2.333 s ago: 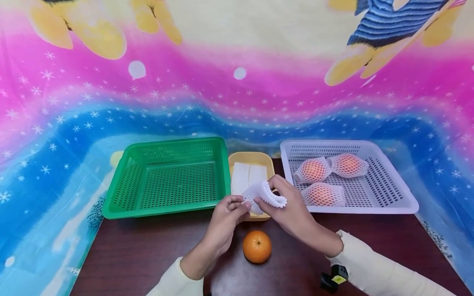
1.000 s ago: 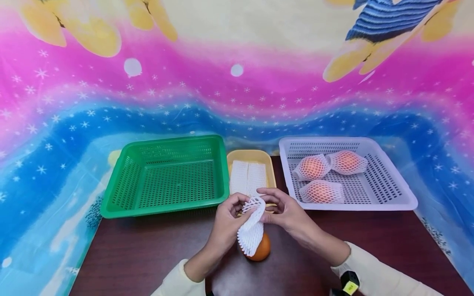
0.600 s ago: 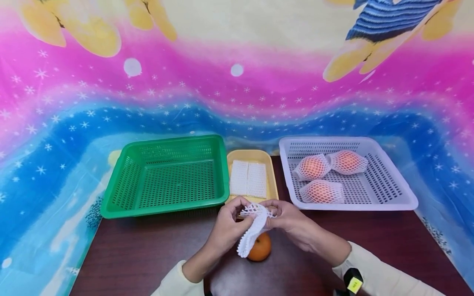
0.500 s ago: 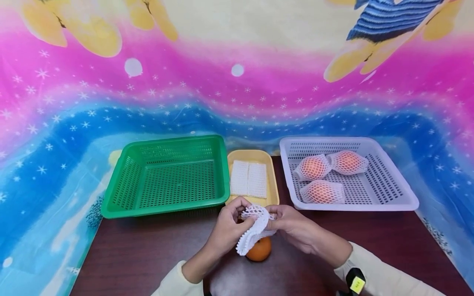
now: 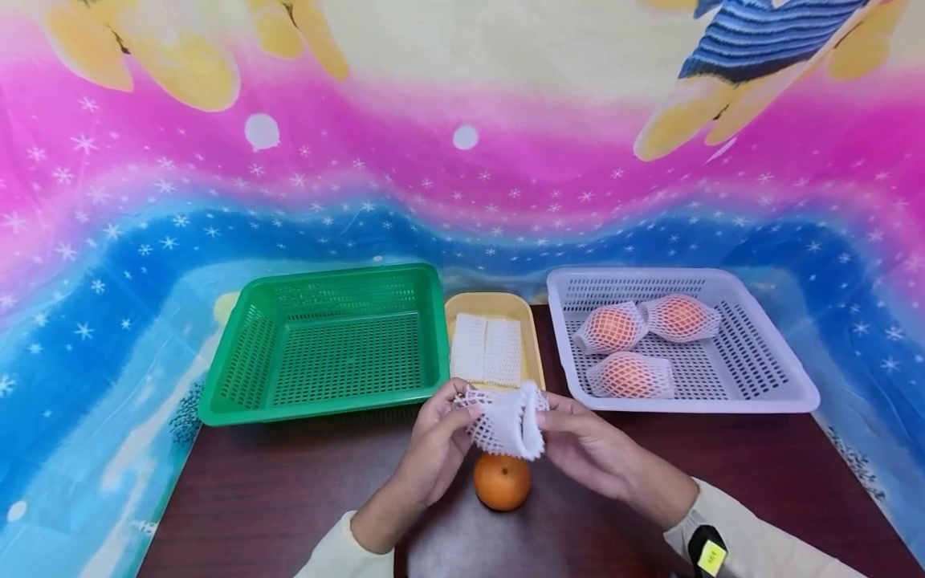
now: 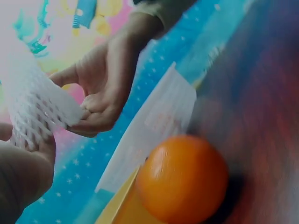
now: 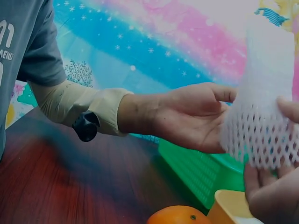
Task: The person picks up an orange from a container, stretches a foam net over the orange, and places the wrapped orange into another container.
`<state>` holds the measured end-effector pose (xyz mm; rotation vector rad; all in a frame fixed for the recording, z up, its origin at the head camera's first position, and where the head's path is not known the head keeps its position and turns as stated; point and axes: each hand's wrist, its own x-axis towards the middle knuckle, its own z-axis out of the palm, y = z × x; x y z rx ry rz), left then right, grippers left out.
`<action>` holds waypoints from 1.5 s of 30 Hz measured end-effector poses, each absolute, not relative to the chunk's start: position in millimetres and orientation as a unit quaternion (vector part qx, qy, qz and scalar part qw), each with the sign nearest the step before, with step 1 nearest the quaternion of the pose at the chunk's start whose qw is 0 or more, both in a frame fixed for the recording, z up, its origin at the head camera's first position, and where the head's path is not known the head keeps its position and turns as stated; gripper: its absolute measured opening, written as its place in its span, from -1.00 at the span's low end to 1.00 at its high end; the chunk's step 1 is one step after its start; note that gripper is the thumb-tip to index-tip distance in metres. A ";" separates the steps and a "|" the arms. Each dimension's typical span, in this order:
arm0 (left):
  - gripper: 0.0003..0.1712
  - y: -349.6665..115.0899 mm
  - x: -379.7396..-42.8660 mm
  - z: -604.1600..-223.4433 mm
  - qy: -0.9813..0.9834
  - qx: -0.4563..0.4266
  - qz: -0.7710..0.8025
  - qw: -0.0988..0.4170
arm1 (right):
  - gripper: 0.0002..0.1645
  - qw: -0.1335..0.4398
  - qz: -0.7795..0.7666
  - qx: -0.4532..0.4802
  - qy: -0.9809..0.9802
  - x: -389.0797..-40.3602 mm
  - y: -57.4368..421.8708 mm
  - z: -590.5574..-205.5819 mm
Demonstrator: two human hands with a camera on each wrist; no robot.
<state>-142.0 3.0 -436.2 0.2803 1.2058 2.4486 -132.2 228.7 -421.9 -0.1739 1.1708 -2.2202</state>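
Both hands hold a white foam fruit net between them, just above and behind a bare orange on the table. My left hand pinches the net's left end with thumb and fingers. At the other end, which is folded back into a cuff, my right hand grips with its thumb on the near side. The mesh is stretched wide in the right wrist view, where the foam net spans both hands. In the left wrist view the orange sits apart from the hands.
A green basket stands at the left. In the middle, a yellow tray holds flat white foam nets. The lilac basket at the right contains three net-wrapped oranges. A patterned cloth hangs behind.
The foam net came forward from over the yellow tray. It hung down across the orange, then swung up sideways between the hands, so the orange shows fully again. The right hand shifted slightly right.
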 end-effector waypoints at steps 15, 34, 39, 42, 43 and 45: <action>-0.67 -0.2 -119.7 -442.9 0.208 0.066 0.871 0.440 | -0.56 0.289 -0.887 -0.110 0.343 -127.2 232.1 -413.2; -0.72 -2.9 -127.1 -444.4 0.352 -0.013 0.898 0.263 | -0.48 0.312 -0.872 -0.074 0.370 -120.0 231.5 -426.6; -0.66 -8.8 -116.6 -454.0 0.438 -0.034 0.853 0.282 | -0.49 0.306 -0.862 -0.027 0.403 -111.8 235.0 -439.8; -0.64 -15.0 -111.0 -459.8 0.461 -0.032 0.835 0.298 | -0.52 0.316 -0.851 -0.016 0.419 -105.6 236.9 -450.2; -0.64 -16.9 -109.7 -461.6 0.463 -0.031 0.833 0.303 | -0.53 0.320 -0.847 -0.011 0.423 -103.8 237.1 -453.2; -0.63 -19.9 -107.8 -465.5 0.463 -0.030 0.830 0.309 | -0.57 0.321 -0.839 -0.001 0.439 -100.6 237.3 -458.3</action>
